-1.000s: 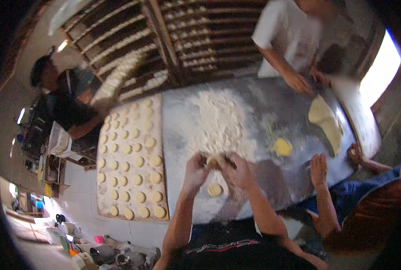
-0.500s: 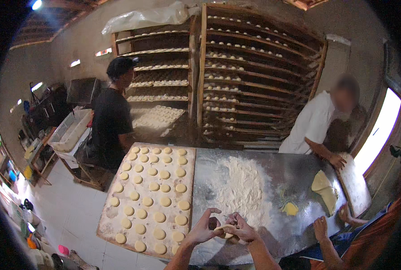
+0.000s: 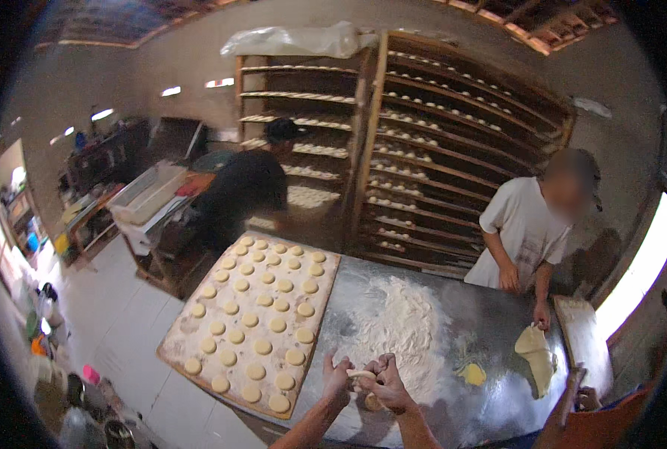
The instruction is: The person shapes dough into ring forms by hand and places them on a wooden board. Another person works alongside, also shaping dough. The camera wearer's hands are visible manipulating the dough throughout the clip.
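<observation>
Close to the front edge of the floury metal table (image 3: 442, 337), my left hand (image 3: 338, 379) and my right hand (image 3: 386, 386) meet over a small flat piece of pale dough (image 3: 360, 374). Fingers of both hands pinch it from either side, above the table. Just below my right hand is another small dough piece (image 3: 373, 402), partly hidden. To the left of my hands lies a floured wooden board (image 3: 191, 329) with rows of round dough discs (image 3: 256, 371). Ahead of my hands spreads a patch of white flour (image 3: 399, 329).
A yellow lump (image 3: 472, 373) sits right of the flour. Beyond it, a person in white (image 3: 517, 224) grips a dough sheet (image 3: 534, 355). An orange sleeve (image 3: 610, 423) is at lower right. Behind, a person in black (image 3: 247, 187) bends by racks (image 3: 371, 135) of dough trays.
The person in black has bent down by the rack. The person in white now has a hand on the dough sheet. My hands still hold the dough piece, fingers drawn in more tightly.
</observation>
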`<action>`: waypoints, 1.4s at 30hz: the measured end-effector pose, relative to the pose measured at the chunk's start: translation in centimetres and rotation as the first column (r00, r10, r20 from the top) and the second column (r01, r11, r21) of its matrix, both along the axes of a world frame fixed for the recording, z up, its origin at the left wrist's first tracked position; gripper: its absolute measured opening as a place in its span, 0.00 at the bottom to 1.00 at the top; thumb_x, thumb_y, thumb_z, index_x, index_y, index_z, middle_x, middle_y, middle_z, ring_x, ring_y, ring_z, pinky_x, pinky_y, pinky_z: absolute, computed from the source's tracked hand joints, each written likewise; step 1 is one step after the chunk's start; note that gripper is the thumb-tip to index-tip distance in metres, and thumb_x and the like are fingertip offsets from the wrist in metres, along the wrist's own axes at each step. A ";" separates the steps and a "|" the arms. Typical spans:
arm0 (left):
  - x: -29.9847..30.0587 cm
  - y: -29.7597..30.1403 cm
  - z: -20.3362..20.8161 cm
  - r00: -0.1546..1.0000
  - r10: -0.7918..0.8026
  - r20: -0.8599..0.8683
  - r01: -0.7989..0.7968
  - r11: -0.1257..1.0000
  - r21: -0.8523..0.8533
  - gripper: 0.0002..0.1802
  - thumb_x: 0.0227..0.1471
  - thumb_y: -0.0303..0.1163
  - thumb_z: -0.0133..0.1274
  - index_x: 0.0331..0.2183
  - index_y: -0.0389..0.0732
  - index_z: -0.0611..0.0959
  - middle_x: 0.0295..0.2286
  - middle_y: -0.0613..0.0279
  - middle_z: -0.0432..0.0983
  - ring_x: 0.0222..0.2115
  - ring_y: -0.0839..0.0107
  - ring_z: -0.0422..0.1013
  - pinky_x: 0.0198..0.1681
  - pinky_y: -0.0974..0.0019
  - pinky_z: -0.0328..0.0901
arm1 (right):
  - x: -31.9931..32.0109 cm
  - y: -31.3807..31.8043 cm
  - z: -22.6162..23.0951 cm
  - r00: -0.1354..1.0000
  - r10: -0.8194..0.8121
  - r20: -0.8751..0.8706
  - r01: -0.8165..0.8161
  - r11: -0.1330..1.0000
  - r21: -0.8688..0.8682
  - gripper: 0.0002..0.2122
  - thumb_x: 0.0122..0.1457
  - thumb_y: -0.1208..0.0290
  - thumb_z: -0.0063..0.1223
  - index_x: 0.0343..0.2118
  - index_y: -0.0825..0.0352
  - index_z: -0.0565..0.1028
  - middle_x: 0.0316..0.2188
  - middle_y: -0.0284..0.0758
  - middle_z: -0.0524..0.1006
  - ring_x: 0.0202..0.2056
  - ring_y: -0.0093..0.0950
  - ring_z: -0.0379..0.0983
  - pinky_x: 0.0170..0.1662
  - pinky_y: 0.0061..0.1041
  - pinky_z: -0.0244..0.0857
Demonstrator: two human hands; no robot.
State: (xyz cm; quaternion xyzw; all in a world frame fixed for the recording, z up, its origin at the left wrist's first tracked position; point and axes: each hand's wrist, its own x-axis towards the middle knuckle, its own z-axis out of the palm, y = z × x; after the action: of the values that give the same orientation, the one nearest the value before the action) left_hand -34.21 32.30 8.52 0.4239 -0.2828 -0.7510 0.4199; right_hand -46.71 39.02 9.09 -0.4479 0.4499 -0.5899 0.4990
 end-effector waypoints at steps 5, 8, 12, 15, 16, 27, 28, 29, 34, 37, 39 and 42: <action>-3.7 3.8 -1.7 0.894 0.428 0.130 -0.245 0.712 -0.658 0.28 0.60 0.30 0.40 0.61 0.47 0.56 0.30 0.60 0.70 0.27 0.71 0.67 0.29 0.66 0.65 | -1.0 2.0 -2.0 0.969 0.188 0.162 -0.189 0.982 -0.012 0.30 0.50 0.74 0.60 0.47 0.58 0.48 0.45 0.36 0.58 0.45 0.28 0.64 0.43 0.26 0.66; -4.3 5.1 -2.1 0.881 0.420 0.217 -0.265 0.819 -0.509 0.28 0.62 0.31 0.38 0.61 0.44 0.54 0.30 0.62 0.71 0.26 0.70 0.67 0.31 0.68 0.65 | -2.0 2.7 -2.0 0.925 0.084 0.370 -0.117 0.991 0.069 0.31 0.48 0.77 0.55 0.51 0.59 0.48 0.44 0.37 0.62 0.45 0.29 0.65 0.45 0.27 0.65; -3.8 6.4 -1.3 0.716 0.681 0.153 -0.153 0.368 -0.917 0.27 0.61 0.32 0.38 0.60 0.39 0.57 0.30 0.59 0.71 0.28 0.67 0.68 0.35 0.63 0.66 | -2.4 3.4 -1.7 0.800 0.342 0.493 -0.395 0.919 0.004 0.32 0.43 0.83 0.51 0.51 0.61 0.49 0.42 0.36 0.66 0.42 0.30 0.67 0.40 0.27 0.67; -3.0 7.0 -0.5 0.795 0.521 0.312 -0.192 0.703 -0.685 0.26 0.63 0.37 0.35 0.60 0.40 0.57 0.30 0.57 0.69 0.30 0.68 0.66 0.38 0.65 0.65 | -1.8 3.1 -2.0 0.858 0.295 0.421 -0.334 0.942 0.019 0.25 0.40 0.83 0.44 0.42 0.57 0.53 0.37 0.36 0.62 0.38 0.28 0.67 0.38 0.23 0.65; -2.7 7.0 -0.2 0.868 0.455 0.201 -0.341 0.838 -0.426 0.27 0.63 0.39 0.36 0.61 0.42 0.57 0.28 0.57 0.68 0.30 0.67 0.66 0.38 0.64 0.64 | -1.4 2.9 -2.3 0.773 0.358 0.523 -0.346 0.930 -0.125 0.25 0.40 0.85 0.44 0.42 0.57 0.53 0.38 0.36 0.63 0.39 0.28 0.67 0.40 0.24 0.65; 2.6 6.9 -0.7 0.755 0.585 0.295 -0.382 0.759 -0.527 0.26 0.62 0.36 0.39 0.61 0.48 0.59 0.25 0.61 0.66 0.24 0.71 0.62 0.27 0.67 0.61 | 3.1 1.0 -0.6 0.770 0.504 0.390 -0.572 0.817 0.074 0.21 0.43 0.83 0.39 0.40 0.56 0.53 0.33 0.34 0.61 0.30 0.26 0.63 0.34 0.24 0.64; 3.2 6.8 -0.6 0.695 0.652 0.304 -0.286 0.639 -0.714 0.26 0.62 0.36 0.39 0.61 0.47 0.59 0.25 0.61 0.66 0.24 0.70 0.62 0.27 0.66 0.61 | 3.9 0.7 -0.5 0.745 0.620 0.244 -0.639 0.769 -0.004 0.21 0.42 0.83 0.40 0.40 0.56 0.52 0.33 0.35 0.62 0.29 0.26 0.63 0.34 0.24 0.64; 4.0 6.6 -0.6 0.616 0.764 0.190 -0.164 0.360 -0.918 0.25 0.63 0.37 0.38 0.61 0.47 0.60 0.25 0.61 0.65 0.23 0.71 0.62 0.28 0.65 0.61 | 4.6 0.1 -0.5 0.777 0.525 0.347 -0.610 0.765 0.208 0.21 0.43 0.82 0.41 0.40 0.56 0.51 0.31 0.34 0.63 0.26 0.25 0.63 0.32 0.26 0.64; 9.2 3.8 -0.8 0.703 0.628 0.332 -0.458 0.758 -0.464 0.25 0.63 0.35 0.37 0.61 0.44 0.59 0.25 0.60 0.67 0.26 0.71 0.65 0.32 0.65 0.63 | 8.8 -2.9 -2.4 0.686 0.485 0.542 -0.651 0.742 0.161 0.15 0.53 0.71 0.38 0.43 0.55 0.54 0.30 0.29 0.64 0.26 0.23 0.63 0.31 0.27 0.63; 12.8 3.1 -2.0 0.590 0.732 0.340 -0.236 0.560 -0.794 0.23 0.63 0.32 0.38 0.59 0.43 0.61 0.26 0.57 0.68 0.28 0.67 0.66 0.37 0.62 0.64 | 12.7 -4.7 -3.6 0.755 0.537 0.377 -0.644 0.717 0.268 0.17 0.62 0.59 0.38 0.50 0.58 0.56 0.36 0.29 0.65 0.31 0.21 0.64 0.35 0.25 0.64; 16.7 2.2 -2.9 0.880 0.466 0.095 -0.305 0.706 -0.639 0.22 0.62 0.31 0.38 0.57 0.41 0.63 0.26 0.57 0.68 0.28 0.67 0.66 0.37 0.62 0.64 | 15.7 -6.8 -3.6 0.770 0.544 0.334 -0.613 0.776 0.149 0.17 0.62 0.59 0.38 0.51 0.59 0.56 0.37 0.29 0.65 0.33 0.22 0.66 0.34 0.25 0.65; 20.7 -1.7 -3.6 0.528 0.727 0.439 -0.526 0.686 -0.503 0.19 0.63 0.34 0.40 0.51 0.35 0.68 0.28 0.56 0.70 0.31 0.63 0.68 0.38 0.60 0.64 | 21.0 -9.5 -3.2 0.774 0.474 0.420 -0.588 0.785 0.195 0.16 0.61 0.55 0.37 0.47 0.58 0.58 0.35 0.30 0.65 0.31 0.23 0.68 0.31 0.23 0.65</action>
State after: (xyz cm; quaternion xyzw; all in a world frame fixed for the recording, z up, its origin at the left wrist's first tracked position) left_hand -13.51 30.63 4.91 0.6432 -0.3413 -0.3123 0.6101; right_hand -25.69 29.53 5.85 -0.3602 0.2952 -0.4122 0.7831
